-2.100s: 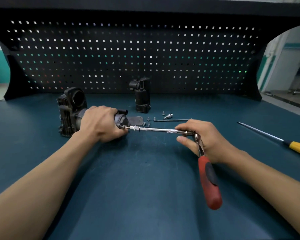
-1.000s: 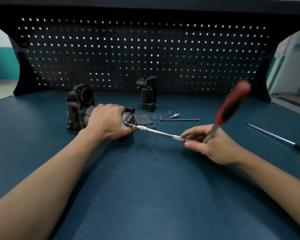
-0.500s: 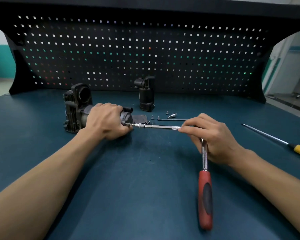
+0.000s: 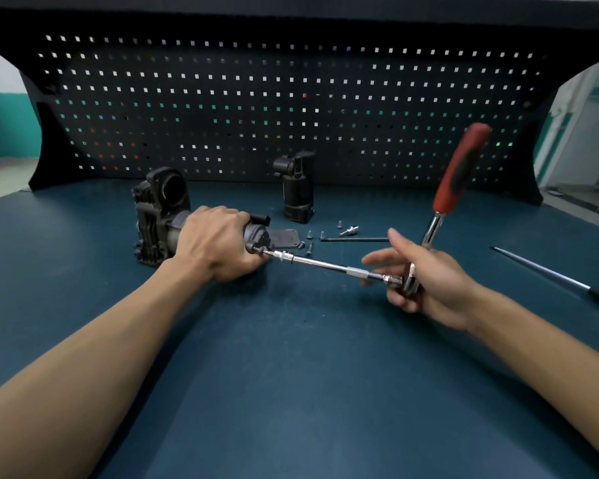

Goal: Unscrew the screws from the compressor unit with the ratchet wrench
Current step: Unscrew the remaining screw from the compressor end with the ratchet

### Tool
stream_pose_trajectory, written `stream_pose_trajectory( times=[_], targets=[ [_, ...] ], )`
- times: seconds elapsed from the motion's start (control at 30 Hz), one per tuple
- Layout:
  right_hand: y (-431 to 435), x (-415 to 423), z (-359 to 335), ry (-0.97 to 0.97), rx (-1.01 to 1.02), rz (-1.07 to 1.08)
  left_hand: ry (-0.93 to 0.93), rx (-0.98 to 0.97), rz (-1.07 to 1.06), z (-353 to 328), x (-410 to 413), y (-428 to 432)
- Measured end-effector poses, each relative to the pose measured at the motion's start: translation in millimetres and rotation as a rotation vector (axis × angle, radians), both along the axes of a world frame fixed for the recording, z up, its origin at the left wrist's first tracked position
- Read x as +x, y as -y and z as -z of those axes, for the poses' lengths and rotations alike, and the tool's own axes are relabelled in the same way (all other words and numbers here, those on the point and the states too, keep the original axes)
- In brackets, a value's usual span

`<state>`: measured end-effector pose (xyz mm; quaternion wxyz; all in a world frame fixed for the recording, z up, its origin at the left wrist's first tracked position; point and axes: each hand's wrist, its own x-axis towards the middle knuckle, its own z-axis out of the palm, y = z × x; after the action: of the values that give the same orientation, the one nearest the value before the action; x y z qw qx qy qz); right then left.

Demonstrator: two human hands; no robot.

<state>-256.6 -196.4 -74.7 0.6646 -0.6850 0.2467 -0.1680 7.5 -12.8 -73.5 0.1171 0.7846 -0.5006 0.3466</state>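
The dark compressor unit (image 4: pixel 156 216) lies on its side at the left of the blue bench. My left hand (image 4: pixel 215 242) grips its cylindrical body from above. A long chrome extension bar (image 4: pixel 329 266) runs from a screw at the unit's right end to the ratchet wrench (image 4: pixel 457 174) head. My right hand (image 4: pixel 426 281) holds the ratchet head, lower fingers curled round it, index finger and thumb stretched out. The red and black handle points up and away from me.
Several loose screws (image 4: pixel 310 242), a small chrome fitting (image 4: pixel 349 231) and a thin black rod (image 4: pixel 355 239) lie right of the unit. A flat cover plate (image 4: pixel 284 237) and a black upright part (image 4: pixel 296 193) sit behind. A yellow-handled screwdriver (image 4: pixel 554 273) lies far right. A pegboard (image 4: pixel 291 108) backs the bench.
The ratchet handle has swung from pointing down toward me to pointing up and away. My right hand turned with it. My left hand stays on the unit.
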Motion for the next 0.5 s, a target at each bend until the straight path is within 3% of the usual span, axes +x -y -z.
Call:
stream_pose_trajectory(
  times=[0.13, 0.23, 0.37, 0.5],
  targets=[
    [3.5, -4.0, -2.7, -0.132, 0.473, -0.123, 0.004, 0.009, -0.024, 1.4, 0.4, 1.1],
    [7.5, -5.1, -5.5, -0.101, 0.637, -0.172, -0.004, 0.009, -0.016, 1.0, 0.1, 1.3],
    [4.9, -6.8, -4.7, -0.102, 0.558, -0.240, -0.009, 0.012, -0.014, 0.5, 0.4, 0.7],
    [1.8, -7.5, 4.0, -0.027, 0.165, -0.216, -0.016, 0.004, -0.022, 1.4, 0.6, -0.1]
  ],
)
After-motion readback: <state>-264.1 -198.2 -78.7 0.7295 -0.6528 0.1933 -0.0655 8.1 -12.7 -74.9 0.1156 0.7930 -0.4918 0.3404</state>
